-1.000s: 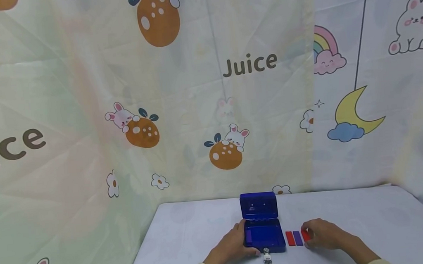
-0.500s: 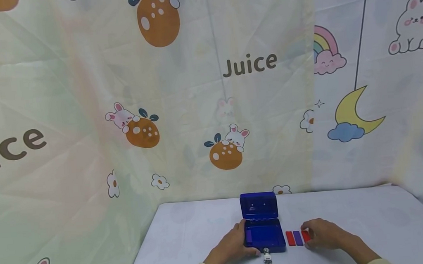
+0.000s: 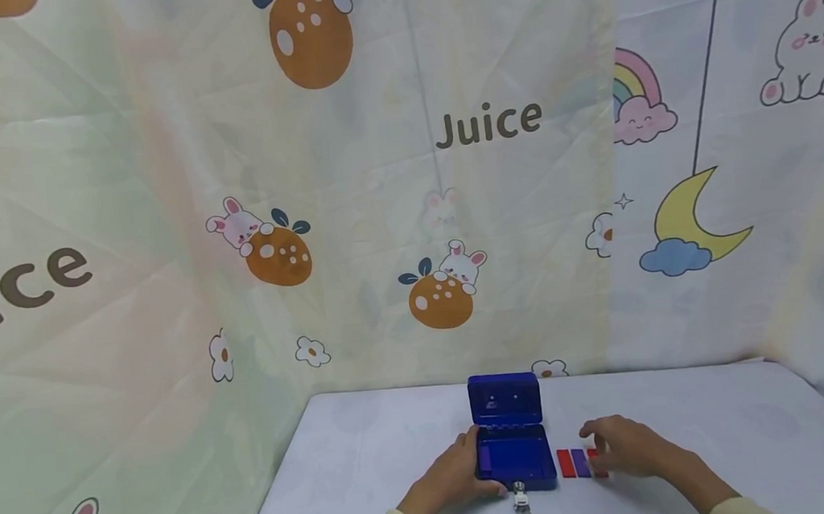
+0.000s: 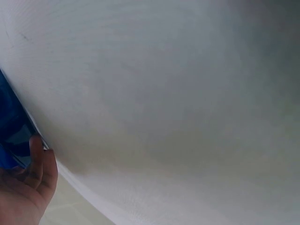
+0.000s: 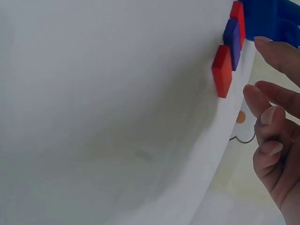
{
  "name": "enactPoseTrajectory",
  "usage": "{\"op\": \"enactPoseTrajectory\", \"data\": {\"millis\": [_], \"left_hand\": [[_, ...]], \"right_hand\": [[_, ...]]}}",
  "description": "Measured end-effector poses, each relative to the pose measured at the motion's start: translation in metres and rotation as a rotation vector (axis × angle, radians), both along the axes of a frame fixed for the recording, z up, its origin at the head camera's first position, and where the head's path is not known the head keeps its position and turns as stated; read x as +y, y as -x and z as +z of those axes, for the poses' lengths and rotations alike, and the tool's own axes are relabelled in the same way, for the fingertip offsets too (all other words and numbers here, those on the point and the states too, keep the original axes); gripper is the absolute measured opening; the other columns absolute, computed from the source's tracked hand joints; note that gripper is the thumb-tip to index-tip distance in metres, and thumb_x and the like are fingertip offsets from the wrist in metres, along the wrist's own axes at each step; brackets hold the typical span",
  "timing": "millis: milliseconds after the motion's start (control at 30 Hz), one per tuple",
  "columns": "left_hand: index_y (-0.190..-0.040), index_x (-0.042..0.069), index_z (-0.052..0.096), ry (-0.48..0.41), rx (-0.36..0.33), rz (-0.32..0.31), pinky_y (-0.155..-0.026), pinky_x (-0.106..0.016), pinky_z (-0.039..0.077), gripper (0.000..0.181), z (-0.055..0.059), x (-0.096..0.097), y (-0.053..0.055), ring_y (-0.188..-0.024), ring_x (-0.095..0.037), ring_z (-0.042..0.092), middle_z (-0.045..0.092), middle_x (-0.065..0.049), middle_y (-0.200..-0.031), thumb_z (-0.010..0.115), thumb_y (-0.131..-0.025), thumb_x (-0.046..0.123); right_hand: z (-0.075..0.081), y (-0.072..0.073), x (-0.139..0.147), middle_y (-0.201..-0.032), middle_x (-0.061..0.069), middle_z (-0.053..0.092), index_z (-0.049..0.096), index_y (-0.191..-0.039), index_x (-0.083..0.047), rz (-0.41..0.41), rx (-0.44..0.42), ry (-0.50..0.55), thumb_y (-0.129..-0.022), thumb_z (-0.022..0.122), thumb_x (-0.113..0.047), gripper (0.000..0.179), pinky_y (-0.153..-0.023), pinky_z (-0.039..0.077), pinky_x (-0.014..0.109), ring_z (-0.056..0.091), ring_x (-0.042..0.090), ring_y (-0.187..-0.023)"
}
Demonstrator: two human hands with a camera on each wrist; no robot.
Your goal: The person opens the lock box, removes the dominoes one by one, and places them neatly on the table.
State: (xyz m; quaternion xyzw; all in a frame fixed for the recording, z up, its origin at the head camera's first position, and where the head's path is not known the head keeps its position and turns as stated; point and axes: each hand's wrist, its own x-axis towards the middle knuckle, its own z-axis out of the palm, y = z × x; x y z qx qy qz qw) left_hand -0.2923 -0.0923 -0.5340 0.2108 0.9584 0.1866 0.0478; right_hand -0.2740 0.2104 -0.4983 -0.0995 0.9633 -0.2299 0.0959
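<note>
A blue cash box (image 3: 519, 462) stands on the table with its lid (image 3: 505, 399) raised. My left hand (image 3: 452, 473) holds its left side, fingers along the wall and thumb by the front corner. A purple piece (image 3: 484, 458) shows inside on the left. To the box's right, a red block (image 5: 239, 21), a purple block (image 5: 232, 44) and another red block (image 5: 222, 72) lie in a row. Just over the nearest red block, my right hand (image 3: 626, 446) holds nothing, its thumb and index finger apart in the right wrist view.
A lock with keys (image 3: 523, 506) hangs at the box's front edge. The white table (image 3: 369, 446) reaches back to a printed curtain (image 3: 516, 281) behind and at both sides.
My right hand has let go of the rightmost red block and lifted slightly, its fingers spreading. The left hand and box have stayed put.
</note>
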Motion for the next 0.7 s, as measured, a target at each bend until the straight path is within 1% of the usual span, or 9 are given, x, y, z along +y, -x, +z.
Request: {"op": "enactPoseTrajectory", "data": {"millis": [167, 367, 567, 700], "left_hand": [[-0.146, 0.012, 0.025, 0.011, 0.007, -0.002, -0.093, -0.041, 0.048, 0.113, 0.001, 0.0, -0.001, -0.111, -0.022, 0.057, 0.052, -0.01, -0.126, 0.072, -0.061, 0.069], [-0.147, 0.012, 0.025, 0.012, 0.007, 0.001, -0.093, -0.041, 0.048, 0.113, 0.0, 0.001, 0.0, -0.112, -0.022, 0.056, 0.052, -0.01, -0.127, 0.071, -0.062, 0.07], [-0.147, 0.012, 0.025, 0.004, 0.0, -0.005, -0.093, -0.041, 0.048, 0.113, 0.0, 0.0, 0.001, -0.112, -0.022, 0.057, 0.052, -0.011, -0.127, 0.072, -0.062, 0.069], [-0.147, 0.014, 0.024, 0.003, -0.007, -0.004, -0.093, -0.04, 0.048, 0.112, 0.0, -0.001, 0.0, -0.11, -0.021, 0.057, 0.052, -0.009, -0.126, 0.072, -0.062, 0.068]], "right_hand": [[0.004, 0.004, -0.01, -0.074, -0.004, 0.057, 0.066, -0.103, -0.011, -0.002, 0.016, 0.004, -0.075, 0.079, -0.023, 0.034, -0.062, 0.049, 0.032, 0.051, 0.014, -0.066], [0.008, 0.009, -0.027, -0.073, -0.005, 0.057, 0.067, -0.104, -0.012, 0.015, 0.045, -0.014, -0.074, 0.08, -0.029, 0.037, -0.059, 0.049, 0.029, 0.051, 0.014, -0.065], [0.013, 0.012, -0.047, -0.074, -0.008, 0.058, 0.067, -0.105, -0.011, 0.073, 0.107, -0.009, -0.073, 0.081, -0.031, 0.041, -0.06, 0.047, 0.03, 0.05, 0.012, -0.068], [0.014, 0.013, -0.06, -0.075, -0.01, 0.057, 0.067, -0.106, -0.01, 0.125, 0.153, -0.014, -0.074, 0.08, -0.034, 0.042, -0.06, 0.045, 0.029, 0.049, 0.01, -0.07]]}}
